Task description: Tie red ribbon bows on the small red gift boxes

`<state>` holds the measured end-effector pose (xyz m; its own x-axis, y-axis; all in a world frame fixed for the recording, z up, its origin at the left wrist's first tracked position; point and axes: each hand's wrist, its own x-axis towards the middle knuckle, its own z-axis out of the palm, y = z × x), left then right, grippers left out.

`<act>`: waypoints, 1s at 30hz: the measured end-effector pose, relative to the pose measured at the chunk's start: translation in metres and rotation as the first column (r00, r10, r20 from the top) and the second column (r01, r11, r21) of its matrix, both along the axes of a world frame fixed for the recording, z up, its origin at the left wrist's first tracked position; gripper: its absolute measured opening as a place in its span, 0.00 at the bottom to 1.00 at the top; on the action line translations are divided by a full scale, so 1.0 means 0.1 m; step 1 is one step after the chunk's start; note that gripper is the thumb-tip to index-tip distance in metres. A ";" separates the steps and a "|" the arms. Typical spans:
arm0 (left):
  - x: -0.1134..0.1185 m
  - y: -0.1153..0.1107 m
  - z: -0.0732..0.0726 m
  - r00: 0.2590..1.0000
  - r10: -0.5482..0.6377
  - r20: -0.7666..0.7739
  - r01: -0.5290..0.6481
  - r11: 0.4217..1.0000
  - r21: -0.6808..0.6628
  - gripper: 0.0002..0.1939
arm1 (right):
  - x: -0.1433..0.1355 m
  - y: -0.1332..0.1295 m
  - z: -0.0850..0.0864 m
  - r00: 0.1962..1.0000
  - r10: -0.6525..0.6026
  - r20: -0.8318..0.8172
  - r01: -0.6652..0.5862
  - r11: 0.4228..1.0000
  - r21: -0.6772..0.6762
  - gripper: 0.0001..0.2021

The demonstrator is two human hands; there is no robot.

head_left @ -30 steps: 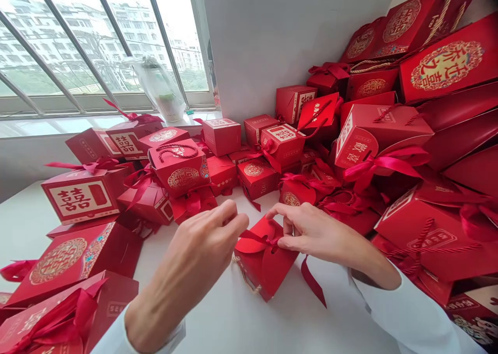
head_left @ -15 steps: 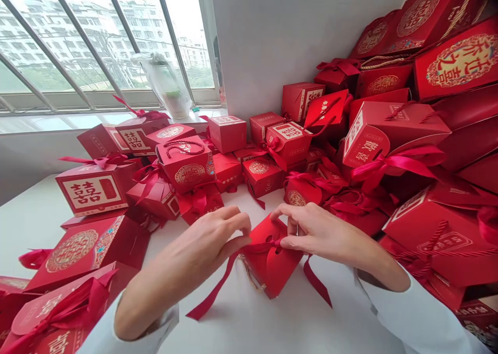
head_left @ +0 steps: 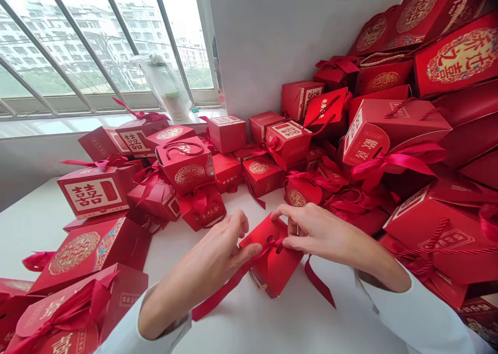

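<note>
A small red gift box (head_left: 274, 277) with rounded interlocking flaps rests on the white table in front of me. A crimson ribbon (head_left: 319, 286) is threaded through holes at its top and knotted there, with a tail trailing to each side. My right hand (head_left: 317, 234) is pinched on the ribbon beside the knot, its index finger at the box's far corner. My left hand (head_left: 220, 247) is over the box's left side. Its thumb and index finger are apart, the thumb against the left tail; its lower fingers are hidden. A twisted cord shows at the box's lower left edge.
Several finished red boxes with ribbons line the table's back and left, including a double-happiness box (head_left: 93, 193). A tall pile of larger red boxes (head_left: 397, 131) leans at the right. A clear vase (head_left: 165, 86) stands on the sill by the barred window.
My left hand has parted its thumb and index finger and lets go of the left ribbon tail, which now slants down from the knot. The right hand keeps its pinch.
</note>
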<state>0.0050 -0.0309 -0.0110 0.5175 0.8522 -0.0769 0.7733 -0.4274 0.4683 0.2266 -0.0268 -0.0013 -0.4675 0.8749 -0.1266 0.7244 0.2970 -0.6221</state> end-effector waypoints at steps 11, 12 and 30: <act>0.02 -0.04 -0.08 0.997 -0.074 -0.016 0.075 0.992 0.100 0.02 | -0.02 -0.01 -0.01 1.000 -0.003 -0.004 0.003 0.999 0.032 0.08; 0.03 -0.04 -0.08 0.996 -0.083 -0.016 0.084 0.991 0.104 0.03 | -0.02 -0.01 -0.01 1.000 -0.004 -0.002 0.004 0.999 0.036 0.06; 0.09 0.00 0.00 0.998 -0.059 0.028 0.057 0.996 0.072 0.06 | -0.01 -0.02 0.00 0.999 0.008 -0.048 -0.008 1.000 0.005 0.03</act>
<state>0.0141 -0.0305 -0.0115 0.5672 0.8236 -0.0008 0.7325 -0.5040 0.4576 0.2254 -0.0283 -0.0014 -0.4796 0.8718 -0.0999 0.6913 0.3053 -0.6549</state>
